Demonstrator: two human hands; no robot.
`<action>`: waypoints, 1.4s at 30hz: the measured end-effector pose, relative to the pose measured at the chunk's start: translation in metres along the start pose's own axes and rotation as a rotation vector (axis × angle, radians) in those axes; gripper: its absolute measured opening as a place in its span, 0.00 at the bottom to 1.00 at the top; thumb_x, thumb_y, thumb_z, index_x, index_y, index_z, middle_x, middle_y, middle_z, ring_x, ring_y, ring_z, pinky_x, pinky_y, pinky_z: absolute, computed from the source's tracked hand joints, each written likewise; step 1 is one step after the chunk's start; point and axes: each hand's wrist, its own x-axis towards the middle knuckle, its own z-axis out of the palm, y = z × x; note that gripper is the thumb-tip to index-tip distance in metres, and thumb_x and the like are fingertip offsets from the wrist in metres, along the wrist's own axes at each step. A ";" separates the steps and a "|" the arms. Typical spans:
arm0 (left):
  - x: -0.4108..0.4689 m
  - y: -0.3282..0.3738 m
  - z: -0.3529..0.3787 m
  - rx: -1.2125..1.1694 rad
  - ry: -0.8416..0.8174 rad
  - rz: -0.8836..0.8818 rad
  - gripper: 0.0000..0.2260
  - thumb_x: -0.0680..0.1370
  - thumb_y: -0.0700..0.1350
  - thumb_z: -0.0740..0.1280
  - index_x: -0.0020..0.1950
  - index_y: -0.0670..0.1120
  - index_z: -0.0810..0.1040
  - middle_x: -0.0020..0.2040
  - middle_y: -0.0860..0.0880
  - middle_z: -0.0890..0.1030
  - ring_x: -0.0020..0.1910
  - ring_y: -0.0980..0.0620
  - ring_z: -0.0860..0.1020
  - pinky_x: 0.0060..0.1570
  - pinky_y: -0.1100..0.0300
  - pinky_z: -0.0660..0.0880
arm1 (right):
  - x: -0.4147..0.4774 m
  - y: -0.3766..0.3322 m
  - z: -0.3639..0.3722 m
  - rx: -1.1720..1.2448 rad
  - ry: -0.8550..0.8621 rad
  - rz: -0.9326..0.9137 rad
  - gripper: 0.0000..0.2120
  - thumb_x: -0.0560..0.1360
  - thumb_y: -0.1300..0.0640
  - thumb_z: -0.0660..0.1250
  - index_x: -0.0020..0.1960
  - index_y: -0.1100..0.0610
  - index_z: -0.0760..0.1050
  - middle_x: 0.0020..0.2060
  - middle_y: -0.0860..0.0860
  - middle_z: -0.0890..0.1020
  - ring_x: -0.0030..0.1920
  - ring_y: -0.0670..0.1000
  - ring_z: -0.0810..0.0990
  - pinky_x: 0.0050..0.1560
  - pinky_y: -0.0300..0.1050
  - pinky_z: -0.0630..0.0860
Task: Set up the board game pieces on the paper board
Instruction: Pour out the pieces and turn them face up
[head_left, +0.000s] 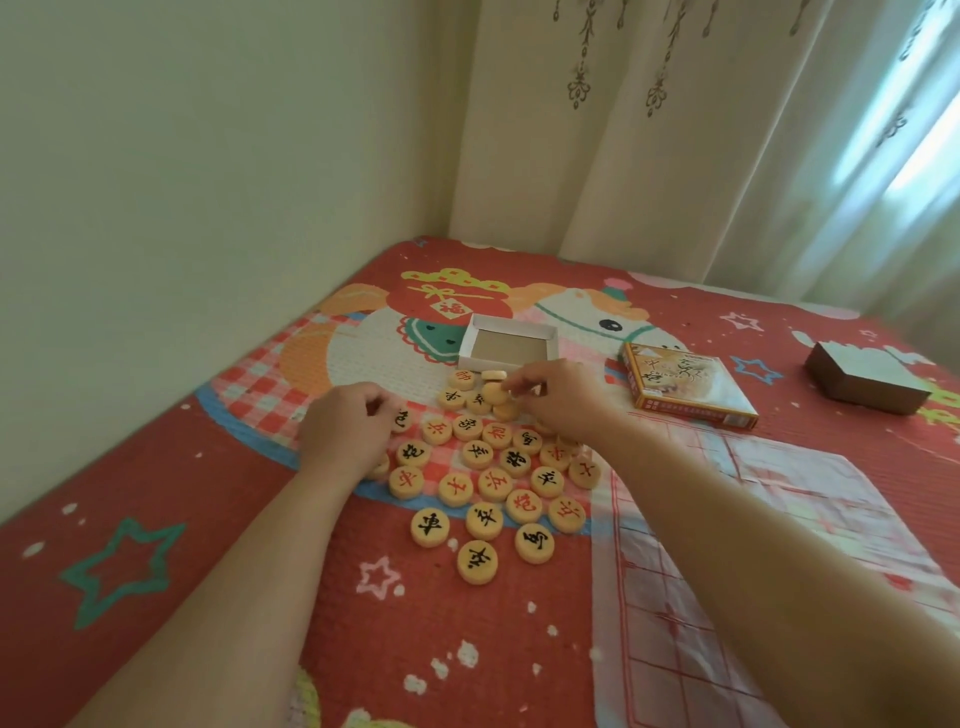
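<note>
While round pale wooden game pieces (485, 467) lie heaped on red patterned bed cover (156, 519), beside gridded paper board (753, 519): right hand (558, 400) fingers pinch blank-side-up piece (494, 393), likely to flip; left hand (345, 431) curled, grasp unclear.

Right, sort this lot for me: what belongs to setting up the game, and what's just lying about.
For the job: xiangqi pieces heaped on the bedspread; paper board beside them; face-down piece pinched in the right hand's fingers.
Lying about: empty white tray; printed game box; brown box.
</note>
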 end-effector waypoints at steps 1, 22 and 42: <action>0.000 0.000 0.001 0.016 0.009 -0.011 0.09 0.77 0.48 0.65 0.44 0.45 0.81 0.37 0.50 0.79 0.40 0.47 0.77 0.41 0.56 0.73 | 0.000 0.000 0.001 -0.002 0.000 -0.010 0.12 0.74 0.61 0.64 0.55 0.52 0.79 0.50 0.48 0.80 0.47 0.46 0.74 0.44 0.38 0.69; 0.025 0.070 0.040 0.174 -0.263 0.348 0.08 0.77 0.46 0.64 0.52 0.46 0.81 0.46 0.48 0.80 0.45 0.50 0.76 0.44 0.57 0.72 | 0.002 0.007 0.008 -0.001 0.071 -0.031 0.08 0.72 0.51 0.68 0.48 0.52 0.76 0.45 0.48 0.81 0.45 0.50 0.78 0.43 0.44 0.75; 0.025 0.027 0.020 0.188 0.010 0.035 0.04 0.75 0.44 0.66 0.45 0.48 0.81 0.44 0.49 0.81 0.46 0.48 0.78 0.43 0.56 0.74 | 0.005 0.005 0.000 -0.125 0.101 -0.042 0.12 0.75 0.60 0.61 0.55 0.53 0.79 0.58 0.49 0.78 0.58 0.51 0.74 0.51 0.42 0.70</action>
